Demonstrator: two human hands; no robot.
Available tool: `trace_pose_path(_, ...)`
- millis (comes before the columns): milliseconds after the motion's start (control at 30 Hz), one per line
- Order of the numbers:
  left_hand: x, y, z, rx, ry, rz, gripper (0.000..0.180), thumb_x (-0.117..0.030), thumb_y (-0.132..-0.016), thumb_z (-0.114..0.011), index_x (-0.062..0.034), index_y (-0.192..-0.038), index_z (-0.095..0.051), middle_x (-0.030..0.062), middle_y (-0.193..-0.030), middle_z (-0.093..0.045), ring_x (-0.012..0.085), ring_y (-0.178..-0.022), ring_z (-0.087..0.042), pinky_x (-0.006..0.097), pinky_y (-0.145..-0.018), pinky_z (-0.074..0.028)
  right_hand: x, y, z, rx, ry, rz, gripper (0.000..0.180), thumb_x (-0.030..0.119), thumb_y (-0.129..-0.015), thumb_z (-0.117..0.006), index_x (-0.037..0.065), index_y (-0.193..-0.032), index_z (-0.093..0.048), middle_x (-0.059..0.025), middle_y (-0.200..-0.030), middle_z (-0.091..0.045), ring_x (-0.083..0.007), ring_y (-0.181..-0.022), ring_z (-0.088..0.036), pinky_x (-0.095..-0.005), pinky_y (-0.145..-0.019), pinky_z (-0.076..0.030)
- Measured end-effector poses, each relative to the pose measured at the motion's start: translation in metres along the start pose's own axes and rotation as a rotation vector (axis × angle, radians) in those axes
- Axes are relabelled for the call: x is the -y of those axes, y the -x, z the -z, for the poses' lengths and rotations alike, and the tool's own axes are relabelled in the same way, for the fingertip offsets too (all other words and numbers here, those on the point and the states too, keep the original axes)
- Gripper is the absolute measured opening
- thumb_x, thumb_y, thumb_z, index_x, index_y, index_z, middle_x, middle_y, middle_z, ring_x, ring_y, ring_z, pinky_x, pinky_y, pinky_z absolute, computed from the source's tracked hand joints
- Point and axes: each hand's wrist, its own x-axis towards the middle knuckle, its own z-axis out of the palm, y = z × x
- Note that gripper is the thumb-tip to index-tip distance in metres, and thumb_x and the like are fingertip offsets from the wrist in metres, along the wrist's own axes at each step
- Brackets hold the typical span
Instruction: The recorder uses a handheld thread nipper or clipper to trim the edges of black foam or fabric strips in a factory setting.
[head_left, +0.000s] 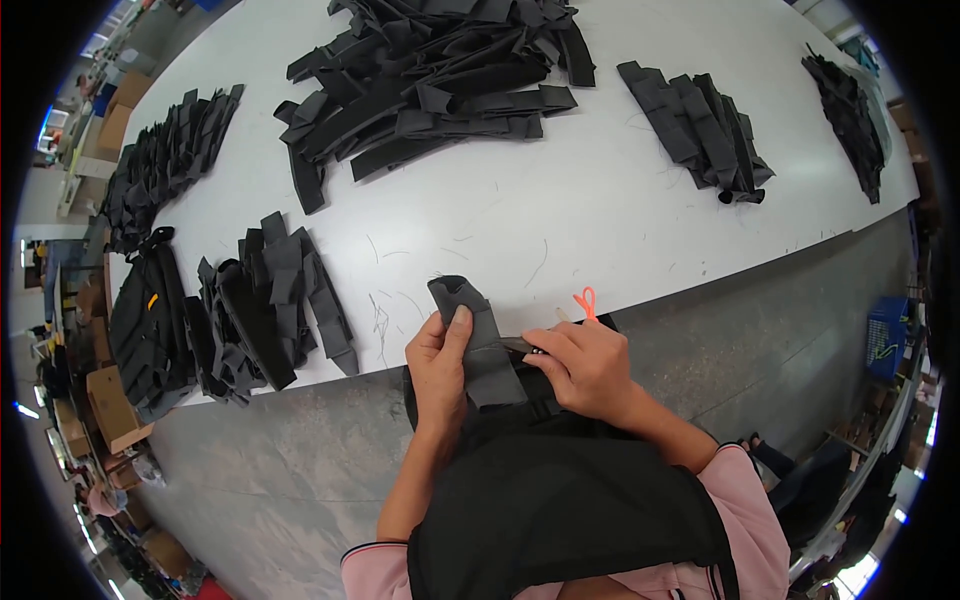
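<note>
My left hand pinches a black fabric strip between thumb and fingers at the near edge of the table. The strip's upper end is folded into an open loop, and its lower end hangs toward my lap. Closed around a small dark-bladed cutting tool, apparently thread snips, is my right hand. The blade tip meets the strip's right edge, while most of the tool is hidden in my fist. An orange loop sticks up just beyond my right knuckles; whether it belongs to the tool I cannot tell.
On the white table lies a large heap of black strips. Smaller bunches sit at the left, far left and right. A black backpack rests at the left edge. Loose threads are scattered nearby.
</note>
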Motion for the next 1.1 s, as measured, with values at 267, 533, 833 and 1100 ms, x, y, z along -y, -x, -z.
trace_pose_path(267, -0.006, 0.0, -0.003, 0.033, 0.016, 0.013, 0.017, -0.017, -0.089, -0.062, -0.0026, -0.08, -0.062, -0.0046, -0.073, -0.057, 0.0017, -0.067, -0.046, 0.018, -0.059, -0.037, 0.001, -0.001, 0.005, -0.051, 0.0, 0.011, 0.019, 0.013, -0.072, -0.07, 0.008, -0.09, -0.063, -0.0027, -0.065, -0.054, -0.0198, -0.051, -0.051, -0.0305, -0.048, -0.037)
trace_pose_path(533, -0.007, 0.001, 0.001, 0.08, -0.014, 0.013, 0.018, -0.018, -0.088, -0.063, -0.0015, -0.084, -0.065, -0.0034, -0.074, -0.059, 0.0016, -0.066, -0.047, 0.019, -0.058, -0.038, -0.001, -0.013, 0.014, 0.144, 0.029, 0.143, 0.019, 0.012, -0.071, -0.072, 0.006, -0.087, -0.062, -0.0038, -0.064, -0.056, -0.0208, -0.052, -0.053, -0.0302, -0.048, -0.039)
trace_pose_path(833, -0.006, 0.005, 0.0, 0.148, -0.025, 0.012, 0.02, -0.021, -0.089, -0.063, -0.0008, -0.09, -0.066, -0.0026, -0.076, -0.061, 0.0021, -0.068, -0.05, 0.019, -0.06, -0.041, -0.002, -0.016, 0.013, 0.199, -0.069, 0.151, 0.02, 0.014, -0.071, -0.073, 0.007, -0.085, -0.06, -0.0042, -0.067, -0.059, -0.0218, -0.056, -0.057, -0.0308, -0.05, -0.042)
trace_pose_path(1100, -0.008, 0.005, -0.001, 0.141, -0.011, 0.028, 0.02, -0.021, -0.089, -0.062, -0.0009, -0.09, -0.065, -0.0027, -0.077, -0.061, 0.0015, -0.067, -0.049, 0.019, -0.058, -0.04, 0.005, -0.008, 0.008, 0.165, -0.026, 0.098, 0.019, 0.011, -0.071, -0.073, 0.006, -0.084, -0.06, -0.0055, -0.071, -0.061, -0.0227, -0.057, -0.058, -0.0305, -0.051, -0.045)
